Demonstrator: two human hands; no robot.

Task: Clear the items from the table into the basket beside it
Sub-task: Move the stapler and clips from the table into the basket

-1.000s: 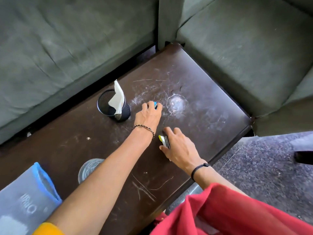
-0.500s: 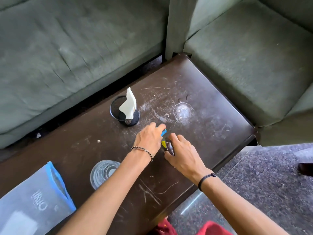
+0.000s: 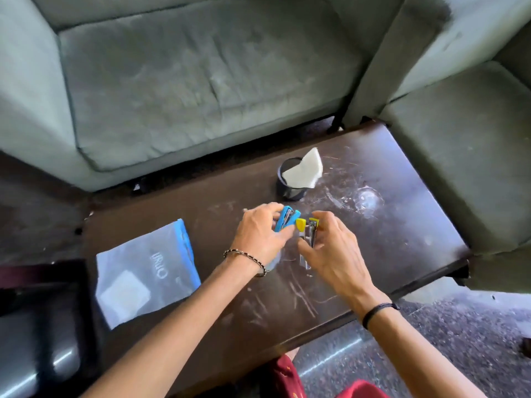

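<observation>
One head-worn view looks steeply down and forward from above the near edge of the table, close enough that both forearms fill the lower frame. A sofa spans 10 to 12 o'clock, floor lies at 4 o'clock.

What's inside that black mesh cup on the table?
A folded white tissue sticks up out of the black mesh cup. The tissue hides the cup's bottom, so anything beneath it cannot be seen.
</observation>
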